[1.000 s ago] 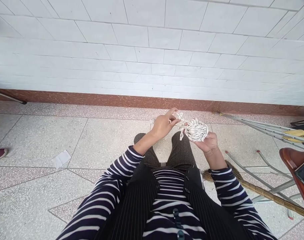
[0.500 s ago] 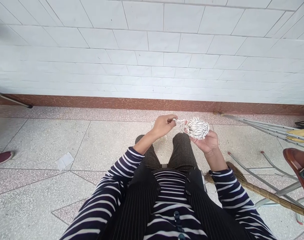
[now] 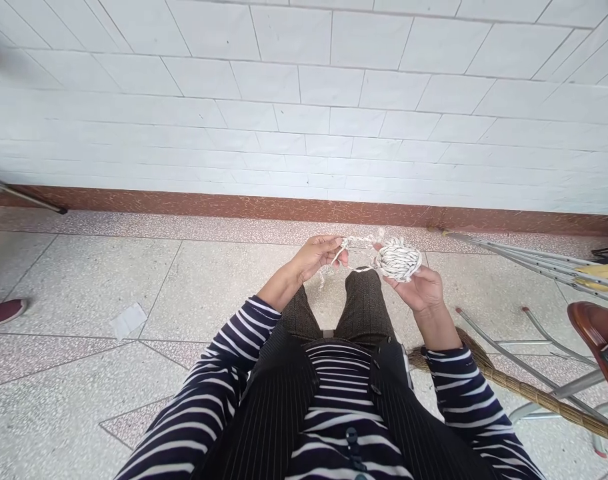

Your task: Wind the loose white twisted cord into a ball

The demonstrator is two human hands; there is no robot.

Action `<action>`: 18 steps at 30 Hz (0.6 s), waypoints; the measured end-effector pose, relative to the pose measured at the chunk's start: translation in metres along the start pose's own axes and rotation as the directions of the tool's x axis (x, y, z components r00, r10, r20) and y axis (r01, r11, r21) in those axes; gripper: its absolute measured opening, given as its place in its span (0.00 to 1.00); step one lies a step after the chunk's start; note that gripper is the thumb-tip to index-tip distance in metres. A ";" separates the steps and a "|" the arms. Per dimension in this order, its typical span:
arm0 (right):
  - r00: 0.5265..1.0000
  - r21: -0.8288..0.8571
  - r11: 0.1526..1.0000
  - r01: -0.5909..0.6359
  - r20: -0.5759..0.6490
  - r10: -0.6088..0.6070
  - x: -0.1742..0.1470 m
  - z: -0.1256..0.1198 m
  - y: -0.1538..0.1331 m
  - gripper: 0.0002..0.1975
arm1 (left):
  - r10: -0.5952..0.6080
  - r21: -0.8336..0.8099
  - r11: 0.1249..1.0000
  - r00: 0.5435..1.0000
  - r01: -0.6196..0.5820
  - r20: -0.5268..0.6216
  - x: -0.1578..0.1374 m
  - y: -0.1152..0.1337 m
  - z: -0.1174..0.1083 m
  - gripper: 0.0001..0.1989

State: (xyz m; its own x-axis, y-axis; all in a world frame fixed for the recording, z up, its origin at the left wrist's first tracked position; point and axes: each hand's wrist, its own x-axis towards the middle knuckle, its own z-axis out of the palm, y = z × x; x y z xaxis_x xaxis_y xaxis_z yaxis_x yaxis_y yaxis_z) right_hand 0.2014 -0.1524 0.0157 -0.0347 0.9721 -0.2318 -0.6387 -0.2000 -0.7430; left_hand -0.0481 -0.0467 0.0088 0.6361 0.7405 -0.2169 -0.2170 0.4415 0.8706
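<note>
My right hand (image 3: pixel 418 288) holds a wound bundle of white rope (image 3: pixel 400 261) with dark flecks, the fingers wrapped around its lower and left sides. My left hand (image 3: pixel 318 257) pinches a loose length of the same rope between thumb and fingers. Two strands stretch between the hands, an upper one and a lower one (image 3: pixel 360 269) that sags a little. Frayed rope ends (image 3: pixel 325 275) dangle beneath my left fingers. Both hands are above my knees, roughly level with each other.
Ahead stands a white tiled wall (image 3: pixel 314 120) with a reddish-brown baseboard. To the right are a straw broom (image 3: pixel 529 387), a metal-legged chair with a brown seat (image 3: pixel 591 327), and metal poles (image 3: pixel 524 257). Leftward, a white paper (image 3: pixel 129 321) and a person's maroon shoe (image 3: pixel 3 313) are on the floor.
My left hand has shifted slightly left and turned, so its fingers show more. The strands between the hands have spread apart. The bundle in my right hand has moved slightly right.
</note>
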 end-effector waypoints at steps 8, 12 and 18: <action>0.996 -0.163 0.985 -0.056 0.063 0.067 0.004 0.012 0.010 0.33 | 0.017 -0.104 0.994 1.000 -0.018 -0.011 -0.002 -0.010 0.008 0.24; 0.986 -0.220 0.975 -0.024 0.154 0.059 0.008 0.026 0.017 0.33 | -0.013 -0.146 0.989 0.999 0.006 -0.048 -0.001 -0.015 0.012 0.26; 0.979 -0.455 0.890 0.024 0.190 0.071 0.012 0.028 0.014 0.34 | -0.071 -0.016 0.997 0.993 0.070 -0.094 0.000 -0.021 0.006 0.20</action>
State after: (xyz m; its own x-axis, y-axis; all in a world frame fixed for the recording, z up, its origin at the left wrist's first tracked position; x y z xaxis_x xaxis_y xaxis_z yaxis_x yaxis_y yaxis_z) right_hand 0.1707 -0.1403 0.0196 -0.2257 0.9609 -0.1604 -0.2198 -0.2107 -0.9525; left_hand -0.0394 -0.0592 -0.0067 0.5772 0.7518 -0.3187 -0.1842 0.5001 0.8461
